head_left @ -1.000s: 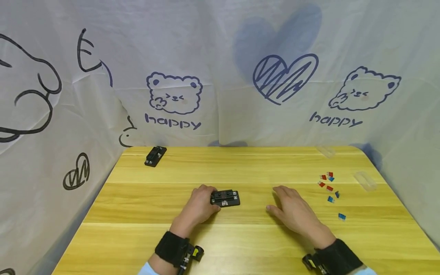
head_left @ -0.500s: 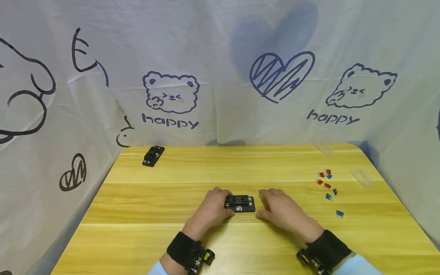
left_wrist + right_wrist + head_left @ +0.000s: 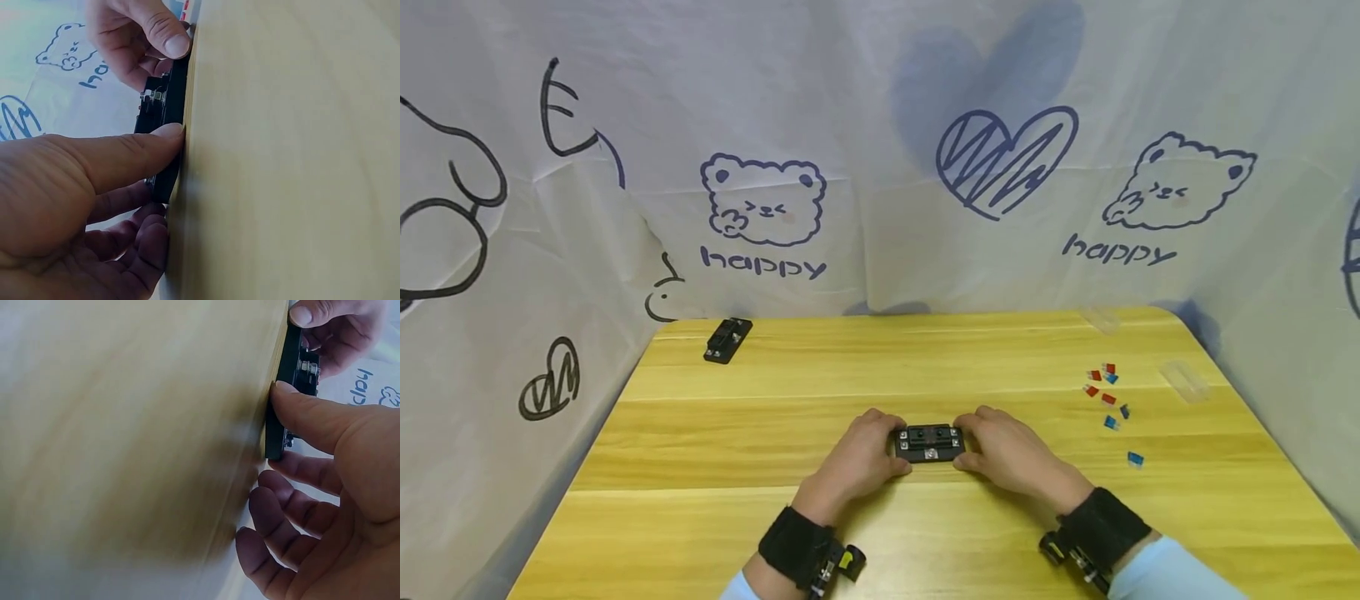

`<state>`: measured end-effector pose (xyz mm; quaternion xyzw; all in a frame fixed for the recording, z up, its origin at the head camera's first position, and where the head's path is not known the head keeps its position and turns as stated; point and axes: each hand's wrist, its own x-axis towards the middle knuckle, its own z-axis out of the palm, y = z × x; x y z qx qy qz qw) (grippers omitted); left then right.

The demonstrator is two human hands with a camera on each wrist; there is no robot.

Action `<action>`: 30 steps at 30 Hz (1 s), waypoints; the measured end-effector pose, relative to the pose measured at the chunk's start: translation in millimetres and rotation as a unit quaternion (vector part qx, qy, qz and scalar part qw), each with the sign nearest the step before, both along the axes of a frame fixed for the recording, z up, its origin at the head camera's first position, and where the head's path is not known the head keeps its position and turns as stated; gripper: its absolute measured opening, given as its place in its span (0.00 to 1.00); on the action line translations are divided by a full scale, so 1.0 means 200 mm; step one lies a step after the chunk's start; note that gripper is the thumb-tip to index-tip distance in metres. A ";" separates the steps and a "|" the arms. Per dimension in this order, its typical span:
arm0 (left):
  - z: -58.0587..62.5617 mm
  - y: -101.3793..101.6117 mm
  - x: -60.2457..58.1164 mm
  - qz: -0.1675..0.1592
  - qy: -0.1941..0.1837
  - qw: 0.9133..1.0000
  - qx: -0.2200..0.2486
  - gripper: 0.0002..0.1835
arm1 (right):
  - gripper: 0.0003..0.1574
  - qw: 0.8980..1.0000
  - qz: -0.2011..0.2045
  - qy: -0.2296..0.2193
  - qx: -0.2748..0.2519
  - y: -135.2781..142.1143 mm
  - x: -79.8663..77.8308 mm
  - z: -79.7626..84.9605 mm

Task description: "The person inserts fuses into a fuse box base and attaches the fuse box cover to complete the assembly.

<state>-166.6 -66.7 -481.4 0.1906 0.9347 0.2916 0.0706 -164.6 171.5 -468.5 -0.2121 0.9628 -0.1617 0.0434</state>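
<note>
Black, the oblong block [image 3: 930, 455] lies flat on the wooden desk [image 3: 850, 367], its long axis running left to right; the left grip [image 3: 861, 454] pinches its left end, the right grip [image 3: 1011, 452] its right end, neither being nearer.

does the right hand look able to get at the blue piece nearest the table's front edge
Probably yes: nothing visible stands between the right hand and that blue piece, though it grips the black block by its right end and would likely have to let go first.
</note>
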 end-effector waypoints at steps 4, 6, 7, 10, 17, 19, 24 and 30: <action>0.00 -0.01 -0.01 0.003 -0.005 1.000 0.007 0.30 | 0.36 1.000 -0.008 -0.010 -0.012 0.00 -0.01 0.00; 0.00 -0.01 -0.01 0.005 -0.007 1.000 0.009 0.30 | 0.36 1.000 -0.014 -0.021 -0.018 0.01 -0.01 0.00; 0.00 -0.01 -0.01 0.007 -0.009 1.000 0.010 0.30 | 0.36 0.999 -0.018 -0.028 -0.023 0.02 -0.01 0.00; 0.00 0.00 -0.01 0.009 -0.012 1.000 0.011 0.30 | 0.38 0.998 -0.038 -0.043 -0.035 0.06 -0.01 0.00; -0.01 0.00 -0.01 0.010 -0.013 1.000 0.009 0.30 | 0.37 0.989 -0.109 -0.066 -0.072 0.26 0.01 0.04; -0.01 0.00 -0.01 0.011 -0.013 1.000 0.009 0.30 | 0.34 0.987 -0.131 -0.055 -0.080 0.33 0.02 0.05; -0.01 -0.02 -0.01 0.012 -0.013 1.000 0.008 0.30 | 0.20 0.980 -0.182 0.027 -0.082 0.51 0.05 0.06; -0.01 -0.02 -0.01 0.012 -0.015 1.000 0.006 0.29 | 0.16 0.962 -0.258 0.063 -0.066 0.71 0.02 0.08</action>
